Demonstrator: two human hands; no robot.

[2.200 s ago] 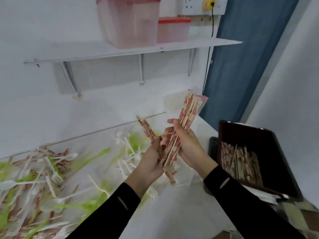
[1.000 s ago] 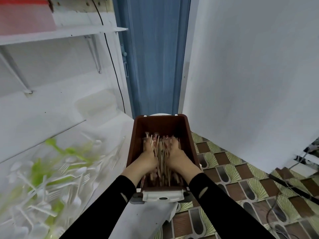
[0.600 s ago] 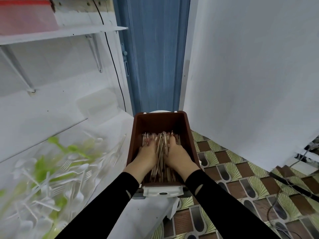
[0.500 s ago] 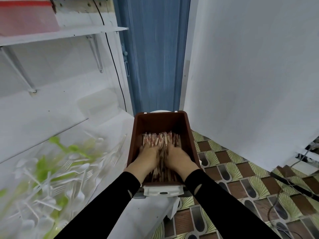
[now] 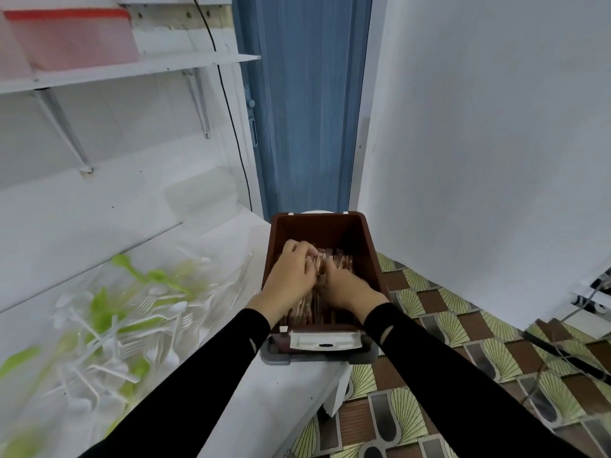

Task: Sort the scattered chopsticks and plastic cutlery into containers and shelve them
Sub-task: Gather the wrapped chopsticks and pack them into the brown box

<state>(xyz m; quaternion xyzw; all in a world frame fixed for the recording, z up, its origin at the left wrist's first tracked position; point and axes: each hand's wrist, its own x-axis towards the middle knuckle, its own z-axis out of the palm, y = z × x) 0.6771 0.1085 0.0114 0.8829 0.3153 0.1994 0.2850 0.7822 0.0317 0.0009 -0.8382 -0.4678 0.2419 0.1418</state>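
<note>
- Chopsticks (image 5: 342,259), thin pale wooden sticks in red-printed paper sleeves, lie lengthwise as a packed heap inside a deep rectangular brown plastic bin (image 5: 317,226).
- Half a second ago both hands lay flat, side by side, on the heap. Now the left hand (image 5: 287,279) has slid forward, and its fingers curl over the far ends of the chopsticks, gripping them.
- Just beside it, the right hand (image 5: 347,289) has its fingers bent down into the bundle, gripping it too. Both arms wear smooth black sleeves.
- The brown plastic bin has glossy, slightly sloping walls and a white plastic latch (image 5: 325,340) on its near end. It sits at the right end of a smooth white counter (image 5: 281,401).
- White and lime-green plastic cutlery (image 5: 132,312), forks and spoons, lies scattered and blurred across the counter on the left.
- On a white wall shelf (image 5: 139,68) stands a translucent pinkish container with a red lid (image 5: 72,38); its contents cannot be made out.
- A ribbed blue door (image 5: 307,104) stands behind the bin, and patterned brown-and-green floor tiles (image 5: 446,325) lie to the right.
</note>
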